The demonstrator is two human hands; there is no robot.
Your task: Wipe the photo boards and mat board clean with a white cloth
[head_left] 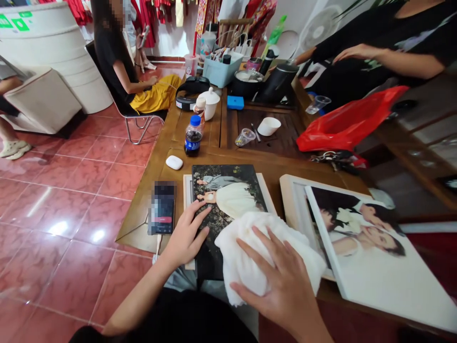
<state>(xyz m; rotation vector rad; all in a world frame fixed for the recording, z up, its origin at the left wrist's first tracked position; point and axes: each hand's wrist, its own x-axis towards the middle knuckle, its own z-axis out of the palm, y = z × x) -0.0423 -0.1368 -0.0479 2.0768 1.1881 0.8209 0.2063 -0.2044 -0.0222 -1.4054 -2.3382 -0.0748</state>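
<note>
A dark glossy photo print [228, 200] of a couple lies on the wooden table [200, 152] in front of me. My left hand [185, 236] rests flat on its left edge, fingers spread and open. My right hand [282, 281] presses down flat on a white cloth [250, 243] that covers the print's lower right part. The fingers are stretched out over the cloth, not wrapped round it.
A phone [162, 209] lies left of the print, a white earbud case [174, 162] and a cola bottle [193, 136] beyond. Framed wedding photos [360, 243] lie to the right, near a red plastic bag [350, 125]. One person sits at the far left, another at the right.
</note>
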